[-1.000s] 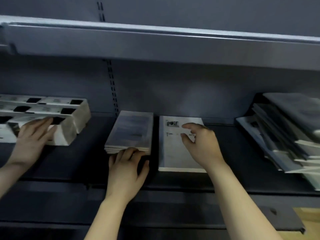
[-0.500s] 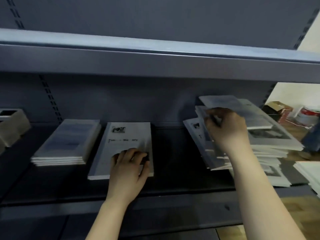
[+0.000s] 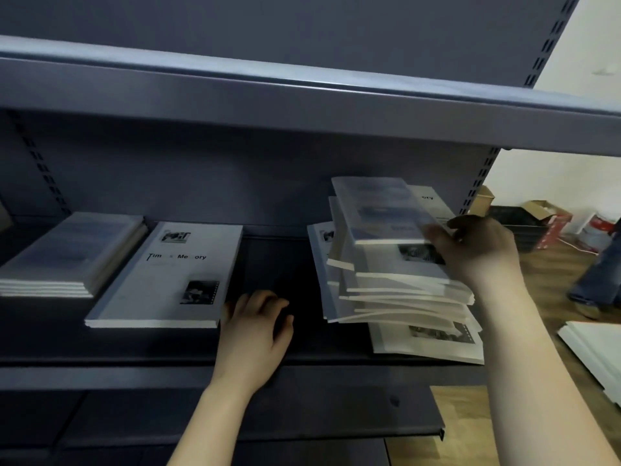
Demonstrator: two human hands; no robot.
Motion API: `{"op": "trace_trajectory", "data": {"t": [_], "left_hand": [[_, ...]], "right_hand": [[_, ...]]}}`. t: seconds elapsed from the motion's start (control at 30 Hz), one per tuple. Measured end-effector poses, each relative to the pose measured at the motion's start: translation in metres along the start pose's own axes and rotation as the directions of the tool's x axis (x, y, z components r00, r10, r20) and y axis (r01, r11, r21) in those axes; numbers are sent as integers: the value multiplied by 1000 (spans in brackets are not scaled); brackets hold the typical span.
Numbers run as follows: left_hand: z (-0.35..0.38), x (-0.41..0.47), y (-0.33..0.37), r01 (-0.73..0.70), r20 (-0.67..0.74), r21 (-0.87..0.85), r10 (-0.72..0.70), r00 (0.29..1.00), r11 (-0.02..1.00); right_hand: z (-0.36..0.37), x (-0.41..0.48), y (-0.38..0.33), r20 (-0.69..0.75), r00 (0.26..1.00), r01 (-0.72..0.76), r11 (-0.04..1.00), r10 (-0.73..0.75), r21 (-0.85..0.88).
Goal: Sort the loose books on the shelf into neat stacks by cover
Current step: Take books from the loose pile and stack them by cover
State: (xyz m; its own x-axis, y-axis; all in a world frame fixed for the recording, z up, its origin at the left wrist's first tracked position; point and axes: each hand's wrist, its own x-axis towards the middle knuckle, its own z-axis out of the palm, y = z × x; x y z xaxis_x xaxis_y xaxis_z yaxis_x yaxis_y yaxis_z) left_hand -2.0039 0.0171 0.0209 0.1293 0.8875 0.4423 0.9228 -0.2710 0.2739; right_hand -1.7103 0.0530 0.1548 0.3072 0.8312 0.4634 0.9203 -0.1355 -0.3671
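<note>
The topmost blue-grey paperback book (image 3: 379, 210) right of centre is motion-blurred, cover print unreadable; the blue-grey book stack (image 3: 64, 253) at mid left runs off the frame's edge

White wall (image 3: 537, 176), wooden floor (image 3: 457, 428).

1. Wood floor (image 3: 470, 432), lower R.
2. Small cardboard box (image 3: 483, 199) just R of slotted upright (image 3: 477, 183).
3. Black crate (image 3: 514, 223) beside it, then open box w/ red side (image 3: 551, 227).
4. Red-and-white tin (image 3: 599, 227) by white wall (image 3: 544, 169).
5. Someone's leg in jeans (image 3: 601, 274), R edge.
6. White panels (image 3: 594, 351) on floor, lower R.
</note>
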Motion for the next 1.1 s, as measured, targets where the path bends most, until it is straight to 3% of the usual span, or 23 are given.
{"op": "trace_trajectory", "data": {"t": [0.13,0.3,0.57,0.73,1.1], "left_hand": [[11,-5,6,15,53,43,-17,998,999],[19,-10,2,28,71,66,-33,997,997],[22,-15,0,28,49,61,-31,998,998],[18,-15,-2,32,33,52,-34,999,998],[12,-15,-2,38,28,59,-39,999,998]], "right_hand": [[1,5,-1,135,991,39,993,-24,-115],[-2,13,-2,208,977,-35,999,42,-37],[-3,22,-5,188,979,-89,993,73,79],[0,22,-5,250,964,-142,974,95,178],[-15,16,-10,231,968,-141,977,102,161]]}}
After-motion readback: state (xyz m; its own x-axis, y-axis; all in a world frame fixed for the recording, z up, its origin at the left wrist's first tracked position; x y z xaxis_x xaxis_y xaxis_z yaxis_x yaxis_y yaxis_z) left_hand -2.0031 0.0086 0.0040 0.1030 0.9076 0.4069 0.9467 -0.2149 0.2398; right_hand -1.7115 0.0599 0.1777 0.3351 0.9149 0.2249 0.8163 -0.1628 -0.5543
